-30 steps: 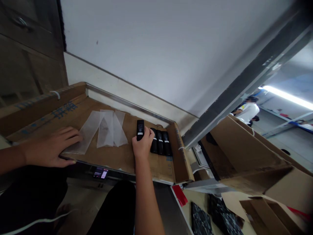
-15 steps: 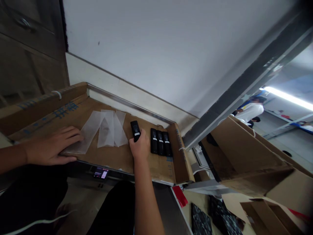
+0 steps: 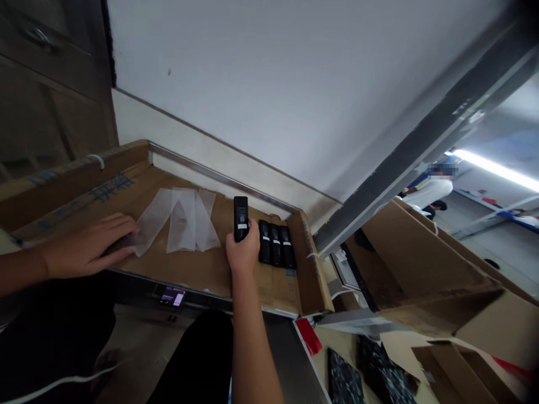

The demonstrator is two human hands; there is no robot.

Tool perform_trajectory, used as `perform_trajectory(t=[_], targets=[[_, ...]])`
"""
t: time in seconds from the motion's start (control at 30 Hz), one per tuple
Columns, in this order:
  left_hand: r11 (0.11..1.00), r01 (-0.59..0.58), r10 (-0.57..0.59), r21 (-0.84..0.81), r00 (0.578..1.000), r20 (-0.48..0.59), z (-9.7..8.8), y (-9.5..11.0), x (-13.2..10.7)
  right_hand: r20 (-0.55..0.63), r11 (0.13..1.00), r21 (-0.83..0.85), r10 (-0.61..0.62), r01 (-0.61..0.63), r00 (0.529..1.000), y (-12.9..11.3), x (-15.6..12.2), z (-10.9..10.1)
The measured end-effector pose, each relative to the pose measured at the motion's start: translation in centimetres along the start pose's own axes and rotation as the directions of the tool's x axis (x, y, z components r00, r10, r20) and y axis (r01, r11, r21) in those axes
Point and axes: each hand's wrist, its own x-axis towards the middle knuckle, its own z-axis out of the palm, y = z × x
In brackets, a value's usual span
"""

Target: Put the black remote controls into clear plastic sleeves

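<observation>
My right hand (image 3: 244, 247) is closed around the lower end of a black, oblong handheld device (image 3: 241, 210) with a white label, held upright over the cardboard. To its right, three matching black devices (image 3: 275, 244) lie side by side in a row. My left hand (image 3: 95, 244) is at the left of the cardboard, thumb and fingers pinching the near end of a clear plastic bag (image 3: 154, 219). Two more flat clear bags (image 3: 183, 224) lie overlapping beside it, fanned out. The pinched end of the bag is partly hidden by my fingers.
A shallow cardboard tray (image 3: 269, 292) with raised sides lines the worktop against a white wall (image 3: 252, 84). A phone-like lit screen (image 3: 172, 296) sits below its front edge. Large open cartons (image 3: 421, 258) stand at right; a person in white (image 3: 432, 191) is beyond.
My right hand has turned the black device more upright and shifted it slightly right. My left fingers, earlier flatter over the bag, have curled in on its near end.
</observation>
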Motion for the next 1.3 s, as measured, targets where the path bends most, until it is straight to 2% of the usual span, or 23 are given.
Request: perform_trajectory(t=[0.07, 0.13, 0.23, 0.3, 0.37, 0.43, 0.47, 0.57, 0.7, 0.8, 0.87, 1.03, 1.1, 1.17, 1.3], targets=[[1.0, 0.019, -0.017, -0.024, 0.999, 0.049, 0.2, -0.3, 0.0, 0.036, 0.998, 0.058, -0.005, 0.003, 0.999, 0.1, -0.1, 0.0], [0.995, 0.099, -0.098, -0.032, 0.994, 0.043, 0.5, -0.8, 0.0, 0.126, 0.989, 0.145, -0.013, -0.006, 0.992, 0.1, -0.3, 0.0], [0.967, 0.252, -0.251, -0.045, 0.967, 0.032, 1.0, -1.3, 0.0, 0.283, 0.925, 0.361, 0.017, -0.123, 0.959, 0.0, -0.4, 0.5], [0.93, 0.361, -0.36, -0.066, 0.933, 0.016, 1.3, -1.0, 0.4, 0.421, 0.804, 0.505, 0.09, -0.315, 0.903, -0.1, -0.3, 0.8], [0.888, 0.445, -0.451, -0.115, 0.892, -0.025, 1.9, -0.2, 1.2, 0.571, 0.657, 0.555, 0.145, -0.51, 0.808, -0.1, -0.1, 0.9], [0.858, 0.482, -0.498, -0.176, 0.866, -0.057, 2.7, 1.0, 2.4, 0.675, 0.568, 0.539, 0.151, -0.622, 0.722, -0.1, -0.1, 0.6], [0.849, 0.489, -0.511, -0.2, 0.857, -0.072, 3.2, 1.5, 3.0, 0.706, 0.549, 0.528, 0.139, -0.647, 0.694, -0.1, -0.2, 0.4], [0.828, 0.498, -0.533, -0.259, 0.842, -0.082, 4.8, 2.9, 4.6, 0.758, 0.542, 0.511, 0.082, -0.667, 0.647, -0.2, -0.6, -0.7], [0.811, 0.499, -0.533, -0.304, 0.846, -0.033, 6.2, 3.3, 5.7, 0.817, 0.565, 0.461, 0.031, -0.684, 0.576, -0.4, -1.3, -2.0], [0.822, 0.492, -0.512, -0.287, 0.859, 0.005, 6.6, 3.2, 5.8, 0.857, 0.556, 0.417, 0.023, -0.719, 0.515, -0.3, -1.5, -2.5], [0.824, 0.488, -0.502, -0.287, 0.864, 0.026, 6.6, 3.3, 5.9, 0.871, 0.551, 0.401, 0.017, -0.732, 0.49, -0.2, -1.5, -2.4], [0.776, 0.531, -0.538, -0.341, 0.839, 0.082, 6.7, 3.5, 6.0, 0.92, 0.6, 0.309, 0.009, -0.738, 0.392, -0.3, -0.8, -1.9], [0.771, 0.525, -0.538, -0.36, 0.84, 0.072, 6.6, 3.6, 6.0, 0.933, 0.619, 0.273, 0.017, -0.736, 0.36, -0.4, -0.5, -1.7], [0.776, 0.503, -0.533, -0.381, 0.845, 0.031, 6.4, 3.7, 5.9, 0.933, 0.62, 0.258, 0.04, -0.741, 0.358, -0.6, -0.4, -1.5], [0.776, 0.474, -0.526, -0.417, 0.85, -0.011, 5.6, 4.3, 5.8, 0.91, 0.608, 0.282, 0.076, -0.742, 0.408, -0.9, -0.6, -1.6]])
